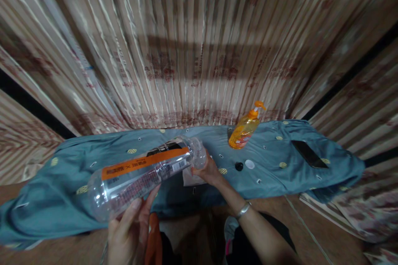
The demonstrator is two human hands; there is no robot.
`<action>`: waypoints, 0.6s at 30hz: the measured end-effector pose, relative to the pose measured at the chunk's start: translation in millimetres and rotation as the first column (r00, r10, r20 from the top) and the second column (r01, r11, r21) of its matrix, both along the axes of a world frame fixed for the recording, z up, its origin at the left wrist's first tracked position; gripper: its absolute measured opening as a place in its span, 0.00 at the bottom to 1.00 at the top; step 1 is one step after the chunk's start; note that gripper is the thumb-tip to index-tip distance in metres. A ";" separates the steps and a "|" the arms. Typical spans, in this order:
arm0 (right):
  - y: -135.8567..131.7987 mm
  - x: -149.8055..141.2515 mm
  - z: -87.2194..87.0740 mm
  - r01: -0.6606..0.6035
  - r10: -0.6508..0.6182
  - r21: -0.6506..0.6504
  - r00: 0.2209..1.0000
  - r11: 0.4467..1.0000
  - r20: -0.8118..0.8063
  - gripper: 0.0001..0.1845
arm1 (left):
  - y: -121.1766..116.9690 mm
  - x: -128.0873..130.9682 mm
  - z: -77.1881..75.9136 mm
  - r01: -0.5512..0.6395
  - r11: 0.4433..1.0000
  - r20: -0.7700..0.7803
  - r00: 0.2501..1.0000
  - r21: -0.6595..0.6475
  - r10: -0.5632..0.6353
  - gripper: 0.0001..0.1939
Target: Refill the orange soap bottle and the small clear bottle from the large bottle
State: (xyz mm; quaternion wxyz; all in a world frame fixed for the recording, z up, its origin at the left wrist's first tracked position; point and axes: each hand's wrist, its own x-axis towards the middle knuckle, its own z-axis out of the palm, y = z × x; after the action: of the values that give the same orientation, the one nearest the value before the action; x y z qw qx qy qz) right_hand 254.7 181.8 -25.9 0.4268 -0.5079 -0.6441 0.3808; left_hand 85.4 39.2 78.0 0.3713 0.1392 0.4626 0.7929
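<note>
A large clear plastic bottle (pixel 139 174) with an orange-striped label lies slanted in the air, its base toward me on the left and its narrow end to the right. My left hand (pixel 127 232) grips it from below near the base, fingers closed along its side. At the narrow end my right hand (pixel 207 170) is closed round the clear plastic neck; whether a separate clear piece sits there I cannot tell. A whitish cloth or paper (pixel 190 179) shows partly beneath that end. To the right of this hand lie a small black cap (pixel 239 166) and a white round disc (pixel 249 164).
A pump bottle of orange liquid (pixel 244 130) stands at the back of a surface covered with teal patterned cloth (pixel 273 174). Farther right rests a dark phone (pixel 309 154). Pleated curtains (pixel 192 49) hang close behind and at both sides.
</note>
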 end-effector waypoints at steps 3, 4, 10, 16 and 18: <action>0.2 0.1 -0.6 0.000 -0.001 0.022 1.000 1.000 0.020 0.34 | 0.0 1.5 2.1 -0.004 1.000 0.012 1.000 -0.001 0.004 0.19; 0.3 0.3 -0.7 0.000 0.000 0.022 1.000 1.000 0.026 0.34 | 0.2 2.2 2.9 -0.007 1.000 0.016 1.000 -0.006 0.007 0.20; 0.2 0.7 0.3 -0.009 0.009 0.001 1.000 1.000 0.005 0.35 | 0.8 2.4 2.7 -0.003 1.000 0.001 1.000 -0.002 0.003 0.19; -0.9 -0.1 2.6 0.011 -0.011 0.000 1.000 1.000 0.024 0.34 | -1.8 0.2 1.1 -0.003 0.999 -0.006 1.000 -0.037 0.003 0.18; -1.0 0.1 2.8 0.011 -0.011 0.004 0.999 1.000 0.034 0.33 | -2.1 0.4 2.5 -0.002 0.999 -0.002 1.000 -0.039 0.002 0.18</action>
State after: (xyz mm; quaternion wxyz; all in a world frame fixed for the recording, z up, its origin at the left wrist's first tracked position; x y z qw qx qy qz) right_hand 254.8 180.8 -23.1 0.4186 -0.5170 -0.6492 0.3688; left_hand 85.8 37.0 80.4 0.3727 0.1324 0.4784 0.7840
